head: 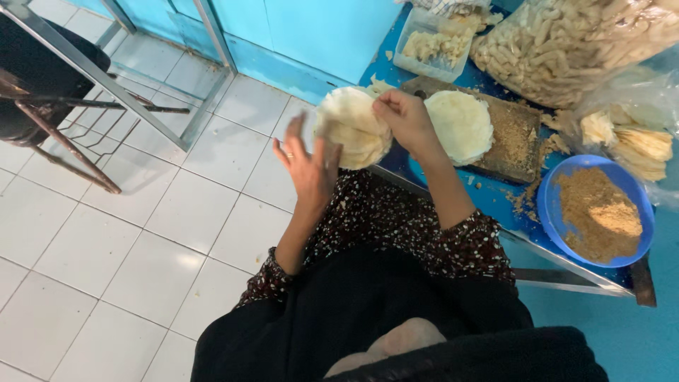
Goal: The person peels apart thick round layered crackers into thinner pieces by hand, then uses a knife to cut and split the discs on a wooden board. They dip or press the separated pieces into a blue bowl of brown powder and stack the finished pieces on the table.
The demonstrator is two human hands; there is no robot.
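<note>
A stack of wrappers (461, 126) is lying on a board (515, 141) on the desk (453, 185). Right of the board a bowl (559, 185) is sitting; behind it a tub (433, 44) and a bag (566, 49) are lying.

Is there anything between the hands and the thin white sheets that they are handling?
Nothing visible. The right hand already pinches the top of the stack of thin white sheets, and the left hand is against its lower left edge, so both touch it directly. The second white stack lies apart on the wooden board.
</note>
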